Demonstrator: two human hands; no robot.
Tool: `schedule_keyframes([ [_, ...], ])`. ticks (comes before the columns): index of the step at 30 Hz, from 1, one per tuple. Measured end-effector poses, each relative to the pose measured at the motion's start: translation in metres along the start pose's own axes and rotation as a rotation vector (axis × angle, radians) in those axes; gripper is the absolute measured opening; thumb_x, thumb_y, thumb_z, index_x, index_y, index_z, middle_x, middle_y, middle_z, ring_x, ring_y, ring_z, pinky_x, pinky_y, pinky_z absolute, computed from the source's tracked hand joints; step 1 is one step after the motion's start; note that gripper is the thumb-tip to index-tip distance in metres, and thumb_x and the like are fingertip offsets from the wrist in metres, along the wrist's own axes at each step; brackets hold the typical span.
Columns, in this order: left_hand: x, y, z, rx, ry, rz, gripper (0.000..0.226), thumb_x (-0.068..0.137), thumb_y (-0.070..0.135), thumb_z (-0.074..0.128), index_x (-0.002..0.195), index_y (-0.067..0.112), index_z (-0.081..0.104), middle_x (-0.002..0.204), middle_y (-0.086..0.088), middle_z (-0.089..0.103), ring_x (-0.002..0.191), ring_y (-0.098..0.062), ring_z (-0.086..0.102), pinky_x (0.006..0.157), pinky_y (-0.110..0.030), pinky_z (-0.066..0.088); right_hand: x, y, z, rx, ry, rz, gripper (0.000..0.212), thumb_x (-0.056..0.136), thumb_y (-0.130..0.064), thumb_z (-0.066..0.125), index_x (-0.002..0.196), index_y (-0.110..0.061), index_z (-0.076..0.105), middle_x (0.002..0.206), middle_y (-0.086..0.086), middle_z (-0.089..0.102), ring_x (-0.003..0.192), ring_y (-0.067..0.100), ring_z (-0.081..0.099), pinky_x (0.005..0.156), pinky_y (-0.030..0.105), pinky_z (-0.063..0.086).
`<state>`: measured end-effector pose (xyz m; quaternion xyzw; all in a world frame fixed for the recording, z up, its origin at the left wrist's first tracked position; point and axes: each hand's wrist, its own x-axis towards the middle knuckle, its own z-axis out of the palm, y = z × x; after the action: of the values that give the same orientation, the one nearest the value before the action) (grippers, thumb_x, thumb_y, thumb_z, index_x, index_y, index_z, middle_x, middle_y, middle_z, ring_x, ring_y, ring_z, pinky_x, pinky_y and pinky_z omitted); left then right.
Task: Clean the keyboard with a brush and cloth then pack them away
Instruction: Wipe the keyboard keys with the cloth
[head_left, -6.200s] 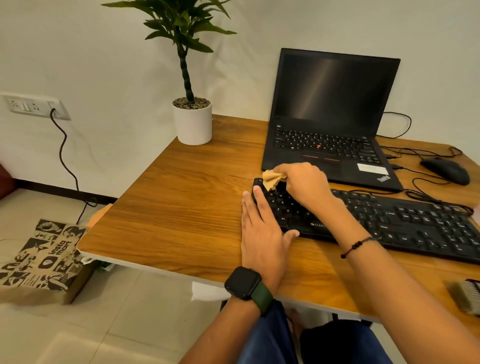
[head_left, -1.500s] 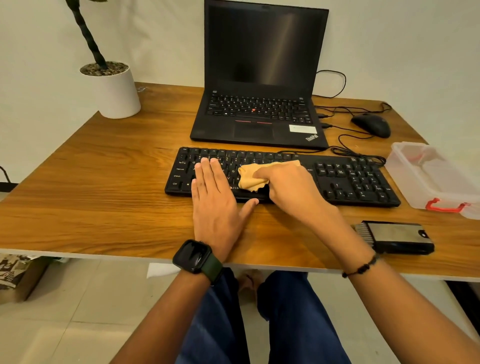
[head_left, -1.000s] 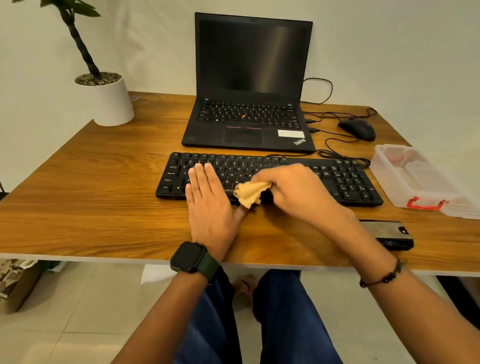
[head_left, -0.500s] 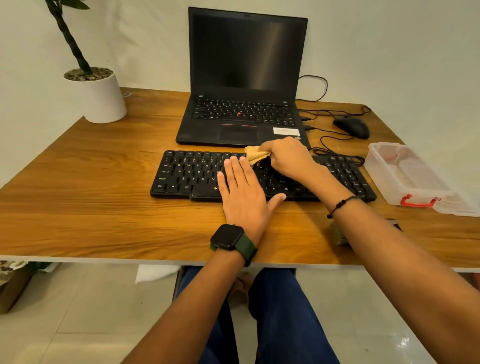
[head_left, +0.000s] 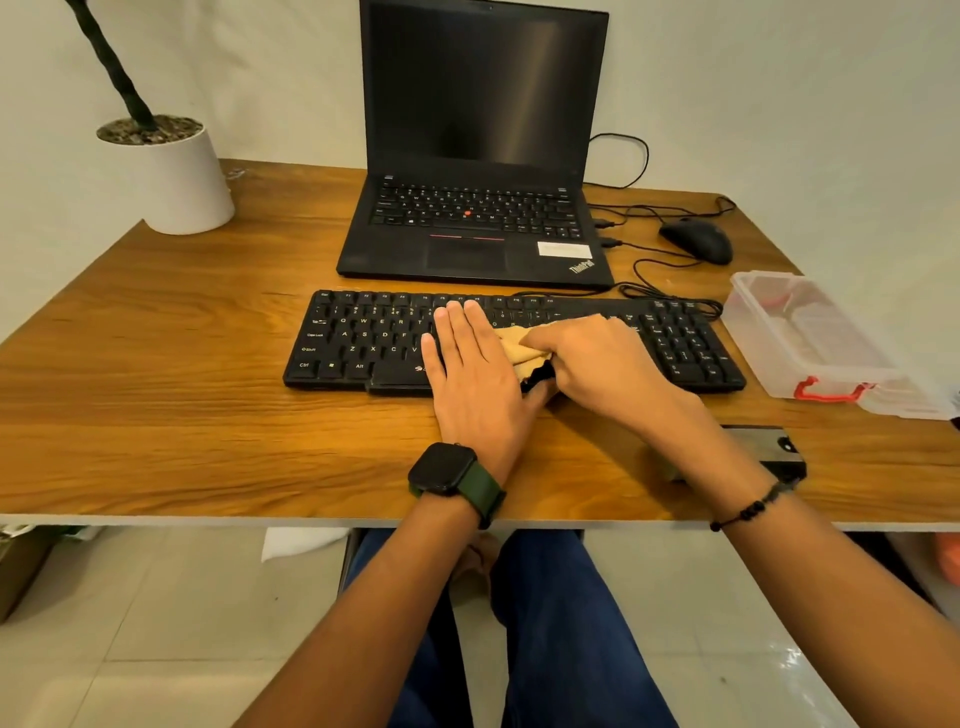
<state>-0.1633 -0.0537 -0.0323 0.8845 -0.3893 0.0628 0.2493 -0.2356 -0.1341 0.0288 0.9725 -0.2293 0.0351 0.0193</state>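
A black keyboard (head_left: 363, 343) lies across the middle of the wooden desk (head_left: 182, 415). My left hand (head_left: 470, 374) rests flat on its middle keys, fingers straight. My right hand (head_left: 597, 364) grips a crumpled tan cloth (head_left: 517, 348) and presses it on the keys just right of my left hand. The brush (head_left: 769, 449), dark with a grey top, lies on the desk near the front edge, partly hidden behind my right forearm. A clear plastic box (head_left: 810, 338) with a red latch stands at the right edge.
An open black laptop (head_left: 478, 156) stands behind the keyboard. A black mouse (head_left: 696, 240) and loose cables (head_left: 654, 280) lie at the back right. A white plant pot (head_left: 176, 176) sits at the back left. The left part of the desk is bare wood.
My right hand has drawn the cloth from the keyboard's far edge back toward the near rows. My left hand has slid further onto the keys. The view has shifted slightly.
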Motion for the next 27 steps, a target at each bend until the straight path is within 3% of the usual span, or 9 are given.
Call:
schedule_keyframes([
  [2, 0.000, 0.000, 0.000, -0.004, 0.014, -0.002, 0.107, 0.081, 0.059, 0.055, 0.145, -0.002, -0.005, 0.155, -0.020, 0.002, 0.144, -0.031, -0.003, 0.114, -0.042, -0.007, -0.007, -0.002, 0.000, 0.012, 0.003, -0.003, 0.018, 0.087, -0.009, 0.045, 0.084, -0.025, 0.051, 0.095, 0.003, 0.065, 0.092, 0.027, 0.059, 0.067, 0.035, 0.045],
  [5, 0.001, 0.000, 0.003, 0.006, 0.037, -0.003, 0.108, 0.078, 0.057, 0.059, 0.145, -0.003, -0.002, 0.155, -0.020, 0.005, 0.144, -0.032, 0.000, 0.114, -0.044, -0.005, -0.018, -0.004, -0.002, 0.012, 0.015, -0.008, 0.020, 0.087, -0.008, 0.044, 0.094, -0.021, 0.058, 0.098, 0.004, 0.065, 0.093, 0.028, 0.058, 0.068, 0.034, 0.044],
  [13, 0.004, -0.004, 0.013, 0.049, 0.138, -0.013, 0.083, 0.086, 0.036, 0.055, 0.145, -0.004, 0.012, 0.151, -0.021, 0.021, 0.142, -0.033, 0.014, 0.113, -0.048, 0.003, -0.028, -0.006, -0.013, -0.006, -0.043, -0.048, 0.021, 0.089, -0.007, 0.042, 0.094, -0.021, 0.057, 0.093, 0.004, 0.065, 0.089, 0.026, 0.058, 0.062, 0.027, 0.034],
  [17, 0.004, -0.005, 0.013, 0.040, 0.133, -0.015, 0.080, 0.088, 0.038, 0.050, 0.145, -0.004, 0.012, 0.151, -0.022, 0.021, 0.142, -0.034, 0.014, 0.114, -0.050, 0.005, -0.033, -0.009, -0.017, -0.016, -0.080, -0.063, 0.018, 0.090, -0.009, 0.041, 0.091, -0.025, 0.050, 0.074, -0.003, 0.050, 0.076, 0.021, 0.049, 0.055, 0.026, 0.031],
  [19, 0.002, -0.005, 0.009, 0.046, 0.139, -0.014, 0.083, 0.087, 0.041, 0.052, 0.144, -0.005, 0.014, 0.151, -0.023, 0.022, 0.142, -0.035, 0.015, 0.114, -0.051, 0.007, -0.034, -0.008, -0.022, 0.011, -0.127, -0.063, 0.018, 0.090, -0.008, 0.041, 0.088, -0.025, 0.047, 0.068, -0.006, 0.045, 0.073, 0.017, 0.047, 0.053, 0.026, 0.034],
  [22, 0.000, -0.005, 0.003, 0.054, 0.044, 0.002, 0.102, 0.082, 0.055, 0.056, 0.145, -0.003, 0.001, 0.154, -0.021, 0.009, 0.144, -0.033, 0.003, 0.114, -0.049, -0.002, -0.029, 0.004, -0.035, 0.164, -0.168, -0.038, 0.027, 0.091, -0.007, 0.043, 0.101, -0.023, 0.063, 0.083, -0.002, 0.063, 0.084, 0.018, 0.058, 0.071, 0.035, 0.051],
  [27, -0.005, 0.003, -0.004, 0.047, -0.002, 0.057, 0.114, 0.076, 0.068, 0.052, 0.145, -0.001, -0.007, 0.155, -0.019, -0.003, 0.144, -0.031, -0.007, 0.113, -0.047, -0.008, -0.003, 0.035, -0.057, 0.299, 0.118, 0.076, 0.030, 0.093, -0.006, 0.044, 0.109, -0.019, 0.066, 0.100, 0.001, 0.065, 0.092, 0.016, 0.057, 0.076, 0.035, 0.050],
])
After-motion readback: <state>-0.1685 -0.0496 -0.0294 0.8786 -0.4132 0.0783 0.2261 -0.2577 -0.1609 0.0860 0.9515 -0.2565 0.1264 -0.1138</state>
